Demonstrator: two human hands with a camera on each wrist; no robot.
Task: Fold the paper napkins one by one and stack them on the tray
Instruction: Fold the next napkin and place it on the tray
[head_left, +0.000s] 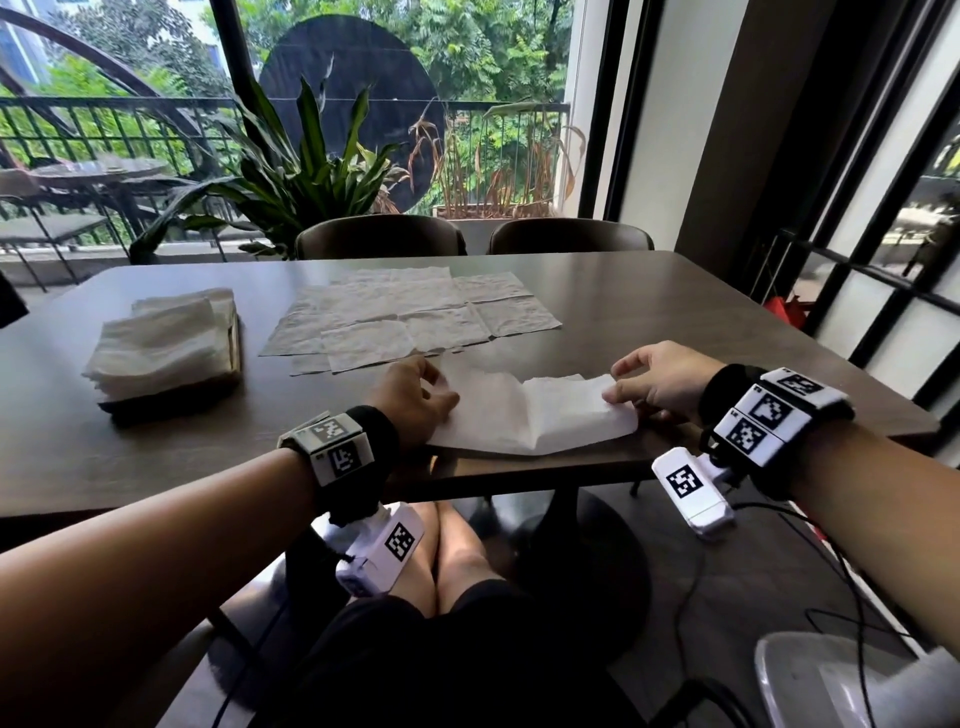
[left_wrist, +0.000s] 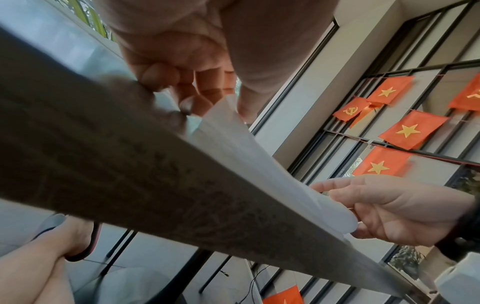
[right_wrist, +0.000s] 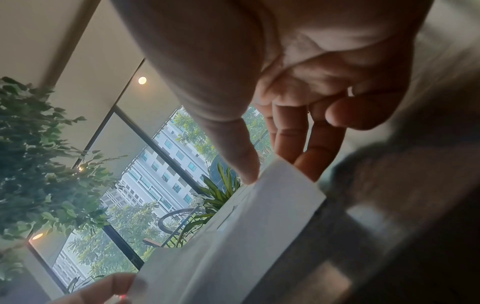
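Napkin of thin white paper (head_left: 524, 415) lies half-folded at the near edge of your dark wooden table (head_left: 675, 312); your left hand (head_left: 410, 400) pinches its left end, your right hand (head_left: 660, 384) its right edge; beyond lie flat unfolded napkins (head_left: 415, 312); far left, folded napkins (head_left: 161, 343) cover the tray (head_left: 236, 343).

Both bare forearms reach forward, each wrist strapped with a black band bearing white marker blocks, the left hand (head_left: 415, 397) lying palm down with fingers seemingly curled, the right hand (head_left: 657, 382) pinching between thumb and extended fingers.
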